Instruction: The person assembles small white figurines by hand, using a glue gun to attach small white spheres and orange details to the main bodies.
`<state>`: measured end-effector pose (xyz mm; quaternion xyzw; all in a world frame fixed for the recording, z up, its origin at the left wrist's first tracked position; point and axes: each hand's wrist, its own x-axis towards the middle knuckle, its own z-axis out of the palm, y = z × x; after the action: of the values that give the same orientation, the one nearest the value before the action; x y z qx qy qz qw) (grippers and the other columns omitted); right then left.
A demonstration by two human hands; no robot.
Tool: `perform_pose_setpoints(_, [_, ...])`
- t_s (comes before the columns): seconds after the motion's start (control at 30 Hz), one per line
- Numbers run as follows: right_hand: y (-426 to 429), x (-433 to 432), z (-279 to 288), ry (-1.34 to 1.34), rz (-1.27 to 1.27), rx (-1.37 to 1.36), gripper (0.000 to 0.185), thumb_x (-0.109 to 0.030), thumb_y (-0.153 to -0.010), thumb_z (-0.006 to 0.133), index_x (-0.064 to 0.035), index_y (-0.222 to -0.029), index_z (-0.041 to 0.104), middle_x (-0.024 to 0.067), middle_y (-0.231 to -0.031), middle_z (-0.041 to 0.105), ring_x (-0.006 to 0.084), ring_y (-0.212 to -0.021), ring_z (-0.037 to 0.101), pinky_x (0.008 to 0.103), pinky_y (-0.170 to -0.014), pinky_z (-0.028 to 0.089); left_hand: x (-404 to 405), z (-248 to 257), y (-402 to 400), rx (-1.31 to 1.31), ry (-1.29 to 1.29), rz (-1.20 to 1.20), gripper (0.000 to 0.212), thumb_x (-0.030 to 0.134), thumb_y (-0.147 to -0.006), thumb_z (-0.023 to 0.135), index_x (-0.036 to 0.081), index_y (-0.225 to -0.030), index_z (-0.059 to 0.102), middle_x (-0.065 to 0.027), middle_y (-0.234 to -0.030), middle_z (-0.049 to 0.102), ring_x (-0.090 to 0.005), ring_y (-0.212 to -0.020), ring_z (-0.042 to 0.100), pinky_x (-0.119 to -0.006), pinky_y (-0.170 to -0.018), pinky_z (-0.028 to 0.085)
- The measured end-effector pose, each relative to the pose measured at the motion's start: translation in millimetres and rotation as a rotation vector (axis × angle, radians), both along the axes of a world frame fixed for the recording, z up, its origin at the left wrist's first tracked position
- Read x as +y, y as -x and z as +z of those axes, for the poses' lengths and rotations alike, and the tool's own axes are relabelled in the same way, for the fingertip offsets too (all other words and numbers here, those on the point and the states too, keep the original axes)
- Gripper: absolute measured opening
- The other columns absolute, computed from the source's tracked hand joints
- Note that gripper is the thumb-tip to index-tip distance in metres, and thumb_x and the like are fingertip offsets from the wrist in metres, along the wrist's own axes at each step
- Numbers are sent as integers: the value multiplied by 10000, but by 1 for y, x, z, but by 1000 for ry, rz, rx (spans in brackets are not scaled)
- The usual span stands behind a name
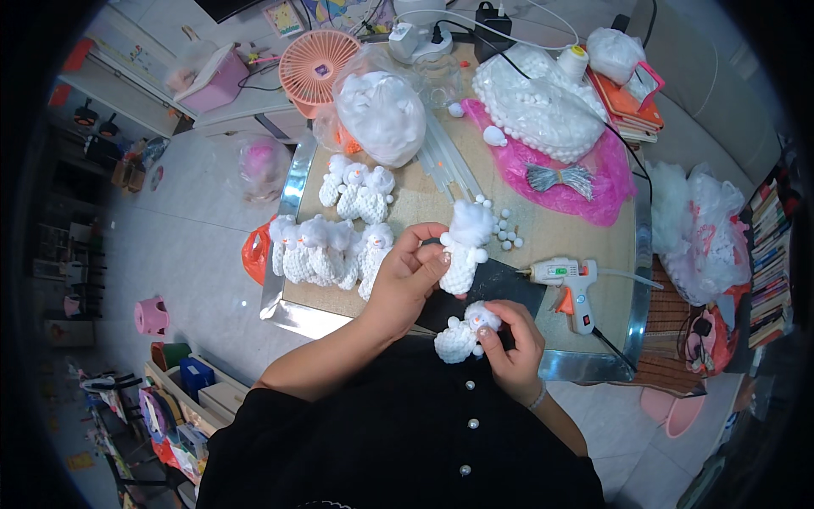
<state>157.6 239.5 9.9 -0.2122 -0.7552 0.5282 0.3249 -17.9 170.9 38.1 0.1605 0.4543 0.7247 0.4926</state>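
My left hand point(412, 270) grips a white crocheted snowman point(459, 270) by its side, fluffy head upward; no face shows on it from here. Lower and to the right, my right hand point(514, 340) pinches a second snowman point(455, 340) at its head, which has eyes and an orange nose. This one lies tilted, its body pointing left. A black mat point(509, 286) is partly hidden beneath both hands. Small white pompoms point(507, 235) are scattered just beyond the left-hand snowman. To the right rests a white hot glue gun point(566, 280) with an orange trigger and a glue stick in its back.
Finished-looking snowmen stand in a front row point(318, 254) and a back group point(359, 188). Glue sticks point(445, 159), a bag of stuffing point(381, 118), a pink fan point(320, 67), bagged pompoms point(540, 102) and bundled wires point(559, 180) lie farther back. The table has a metal edge point(305, 318).
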Motion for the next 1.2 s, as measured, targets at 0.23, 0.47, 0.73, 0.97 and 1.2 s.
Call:
perform_pose_setpoints(0.23, [1, -4, 1, 26, 17, -31, 251, -49, -813, 640, 24, -1047, 586, 139, -1012, 597, 170, -799, 583, 244, -655, 472, -6, -1, -3, 387, 31, 169, 322, 30, -886, 578, 22, -1183, 456, -33, -904, 593, -72, -821, 556, -206, -688, 484])
perform_pose_setpoints(0.47, [4, -6, 0, 25, 21, -65, 253, -55, -813, 639, 22, -1048, 588, 133, -1006, 600, 168, -800, 586, 244, -654, 474, -10, 1, -1, 332, 39, 107, 400, -14, -860, 590, 12, -1226, 433, -49, -915, 590, -87, -800, 569, -222, -645, 534])
perform_pose_setpoints(0.73, [8, -9, -2, 41, 25, -87, 249, -66, -818, 633, 22, -1047, 590, 129, -998, 600, 167, -791, 586, 245, -656, 474, -12, -7, 2, 241, 69, 18, 315, 13, -848, 614, -17, -1150, 527, -93, -939, 612, -148, -818, 605, -274, -654, 560])
perform_pose_setpoints(0.97, [10, -9, -1, 48, 39, -111, 252, -69, -817, 637, 20, -1048, 593, 125, -996, 598, 160, -787, 579, 241, -663, 470, -15, -3, 12, 71, 170, 18, 178, 123, -891, 589, -10, -1009, 587, -69, -848, 628, -144, -650, 620, -251, -554, 545])
perform_pose_setpoints(1.2, [11, -9, -4, 63, 34, -115, 245, -73, -819, 637, 18, -1042, 595, 115, -989, 598, 152, -776, 573, 239, -664, 466, -16, -7, 16, -74, 101, -42, 162, 147, -930, 506, 28, -1026, 558, -68, -852, 598, -150, -622, 588, -258, -494, 480])
